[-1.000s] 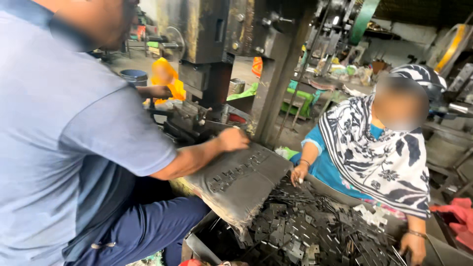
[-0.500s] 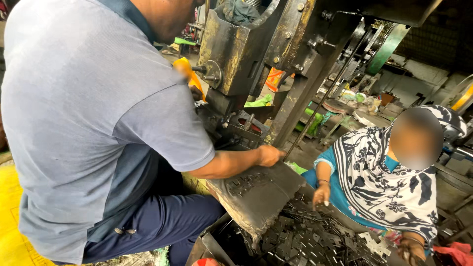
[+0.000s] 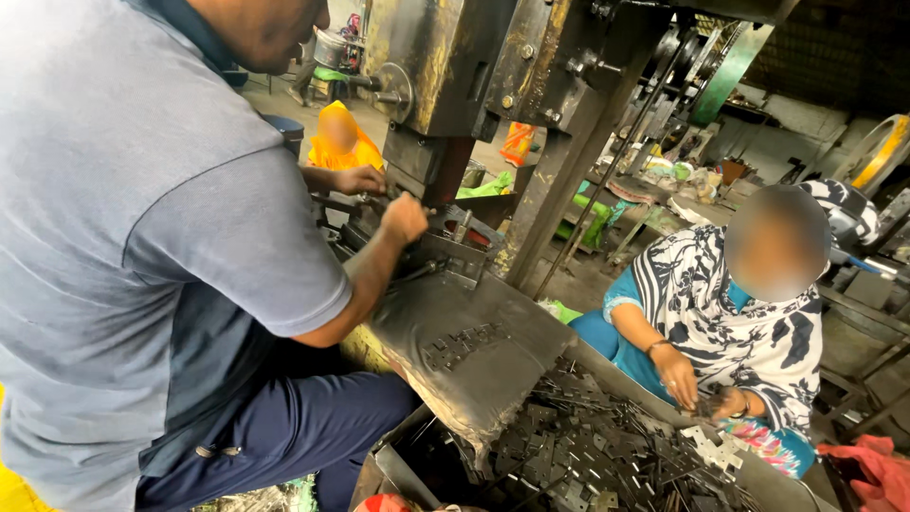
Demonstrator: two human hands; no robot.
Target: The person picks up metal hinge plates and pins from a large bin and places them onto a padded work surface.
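— Whose hands are working the press? The camera wearer's own hands are out of view, so I cannot tell their grip.

— A co-worker in a grey-blue shirt. His near hand (image 3: 406, 216) is curled in a fist at the die of the tall, rust-stained steel stamping press (image 3: 445, 66). I cannot make out what it grips. His far hand (image 3: 358, 178) is just behind it, closed too.

— And the parts?

— Small flat dark metal stampings (image 3: 464, 343) lie on the sloped grey steel chute (image 3: 512, 313), below that fist and apart from it. More fill the metal bin (image 3: 569, 455) underneath.

— The seated person?

— Patterned scarf, both hands (image 3: 678, 379) low at the bin's far edge, among the pieces.
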